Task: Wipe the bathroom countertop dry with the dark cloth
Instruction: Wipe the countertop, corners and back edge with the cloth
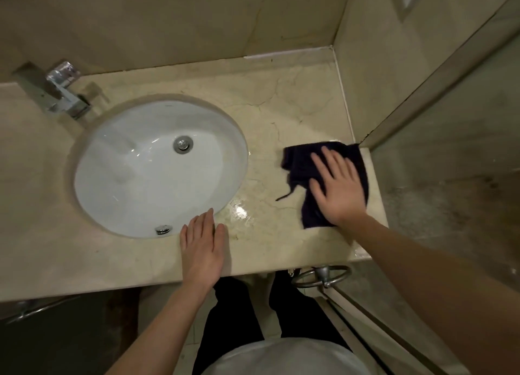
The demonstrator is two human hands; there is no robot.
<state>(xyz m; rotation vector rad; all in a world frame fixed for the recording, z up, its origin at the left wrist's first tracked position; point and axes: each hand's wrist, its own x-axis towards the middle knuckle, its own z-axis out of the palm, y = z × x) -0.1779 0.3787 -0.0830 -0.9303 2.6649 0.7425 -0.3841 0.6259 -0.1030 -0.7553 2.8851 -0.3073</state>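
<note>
**Wipe in hand: right end of bench, cloth under flat palm**

The dark cloth lies spread, partly bunched, on the right end of the bench, close to the corner where the side wall meets the glass panel. A loose thread trails from its left edge.

The right hand lies flat on the cloth, fingers straight and spread, pressing and not gripping. The left hand rests palm-down on the bench's front edge, fingers straight, tips near the rim of the sink; it holds nothing and seems to serve as a brace.

We note a glossy patch between sink rim and cloth, probably standing water, though glare makes this uncertain.

Our judgement on doing the step well:
- Keep the palm flat, so the whole cloth bears on the stone.
- Work from the back wall toward the front edge in overlapping passes.
- Carry the cloth leftward across the glossy patch, following the rim's curve.
- Refold when the cloth is soaked; otherwise we risk smearing.

The faucet stands at the far left, well apart.
</note>
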